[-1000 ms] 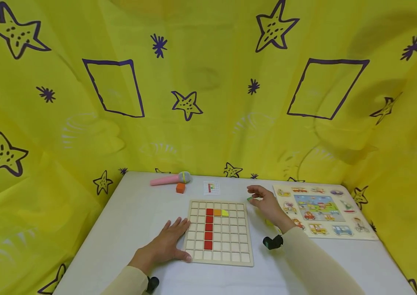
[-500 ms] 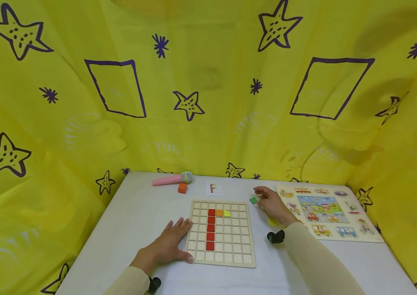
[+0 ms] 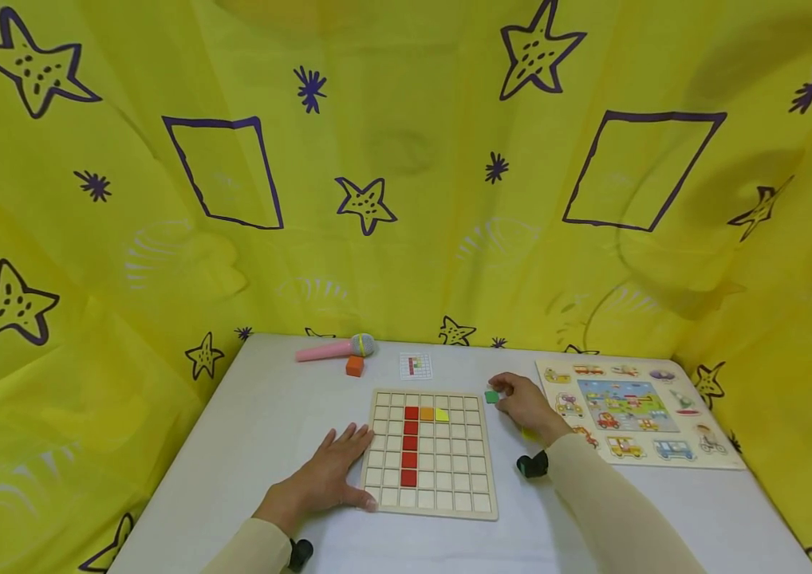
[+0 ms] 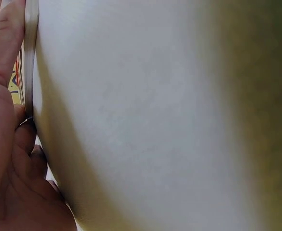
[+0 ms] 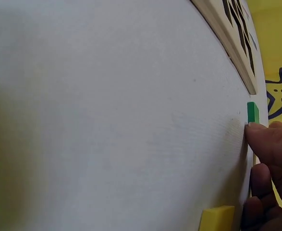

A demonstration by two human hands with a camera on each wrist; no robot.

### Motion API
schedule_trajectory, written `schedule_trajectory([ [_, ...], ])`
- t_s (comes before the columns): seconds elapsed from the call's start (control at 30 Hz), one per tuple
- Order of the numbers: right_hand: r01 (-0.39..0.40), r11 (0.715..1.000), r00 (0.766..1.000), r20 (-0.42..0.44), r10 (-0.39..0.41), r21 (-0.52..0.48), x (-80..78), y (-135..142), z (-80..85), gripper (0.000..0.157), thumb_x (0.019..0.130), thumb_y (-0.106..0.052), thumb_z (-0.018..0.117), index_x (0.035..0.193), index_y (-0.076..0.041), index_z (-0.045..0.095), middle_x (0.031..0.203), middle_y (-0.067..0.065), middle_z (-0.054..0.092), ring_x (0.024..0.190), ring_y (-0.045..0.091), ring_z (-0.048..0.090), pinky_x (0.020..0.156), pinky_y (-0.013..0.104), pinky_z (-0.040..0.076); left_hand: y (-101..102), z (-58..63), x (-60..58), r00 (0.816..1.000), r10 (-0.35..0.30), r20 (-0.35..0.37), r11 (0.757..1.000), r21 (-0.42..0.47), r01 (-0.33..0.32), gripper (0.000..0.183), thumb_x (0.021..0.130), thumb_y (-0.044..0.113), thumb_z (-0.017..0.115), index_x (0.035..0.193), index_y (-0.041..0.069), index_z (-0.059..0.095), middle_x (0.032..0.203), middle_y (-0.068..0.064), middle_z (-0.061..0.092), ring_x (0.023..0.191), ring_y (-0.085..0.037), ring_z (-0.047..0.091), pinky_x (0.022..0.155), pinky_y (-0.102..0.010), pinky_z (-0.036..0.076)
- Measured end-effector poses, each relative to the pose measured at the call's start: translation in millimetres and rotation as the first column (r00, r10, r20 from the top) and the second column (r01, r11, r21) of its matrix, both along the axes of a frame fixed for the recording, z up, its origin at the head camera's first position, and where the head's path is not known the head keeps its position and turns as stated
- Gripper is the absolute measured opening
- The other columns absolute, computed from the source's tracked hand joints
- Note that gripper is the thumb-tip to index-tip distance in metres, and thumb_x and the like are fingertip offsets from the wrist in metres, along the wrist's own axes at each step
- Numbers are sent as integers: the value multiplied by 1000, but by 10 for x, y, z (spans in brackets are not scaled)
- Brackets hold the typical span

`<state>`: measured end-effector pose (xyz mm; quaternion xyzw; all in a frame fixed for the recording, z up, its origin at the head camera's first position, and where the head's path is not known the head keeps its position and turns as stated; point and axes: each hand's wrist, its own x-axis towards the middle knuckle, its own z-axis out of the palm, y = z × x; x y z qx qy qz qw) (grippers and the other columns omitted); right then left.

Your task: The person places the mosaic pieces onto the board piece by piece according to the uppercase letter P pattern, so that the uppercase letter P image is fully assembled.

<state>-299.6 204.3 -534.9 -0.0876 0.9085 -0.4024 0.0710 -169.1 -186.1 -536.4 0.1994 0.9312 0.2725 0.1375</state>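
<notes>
My left hand [image 3: 325,477] lies flat with fingers spread at the left side of a wooden grid board [image 3: 444,462], its thumb on the near left corner. The left wrist view shows this hand beside the board's edge [image 4: 30,62]. Set in the grid are a column of red squares [image 3: 409,443], an orange square [image 3: 427,414] and a yellow-and-white square [image 3: 442,414]. Just past the board's far right corner, my right hand [image 3: 526,405] pinches a small green block [image 3: 492,397] between thumb and fingers. In the right wrist view the thumb presses on the green block [image 5: 252,112].
Near the right wrist lies a yellow block [image 5: 216,219]. A wooden vehicle puzzle [image 3: 707,402] lies at the right. Along the back are a pink toy microphone [image 3: 327,351], an orange-red cube [image 3: 355,366] and a small pattern card [image 3: 415,367]. Yellow star-printed cloth [image 3: 406,263] surrounds the table.
The right fingers have shifted slightly and come back onto the green block, which sits turned and a little nearer. The left hand and the board have stayed put.
</notes>
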Motion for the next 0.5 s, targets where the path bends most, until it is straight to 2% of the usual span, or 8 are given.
schedule_trajectory([
  [0.27,6,1000,1000,-13,-5,23,37,22,8,36,95,-2,71,131,3,67,123,18,70,109,31,61,99,49,51,-3,11,1,1000,11,9,1000,-8,-11,118,73,53,92,165,6,34,173,-13,32,163,-36,19,133,-60,7],
  [0.5,30,1000,999,32,-31,4,37,20,-12,32,97,-6,72,128,1,71,128,21,67,112,32,61,101,51,51,2,6,-2,1000,15,16,1000,-9,-14,119,73,54,92,165,6,34,173,-12,31,164,-35,18,133,-59,7],
])
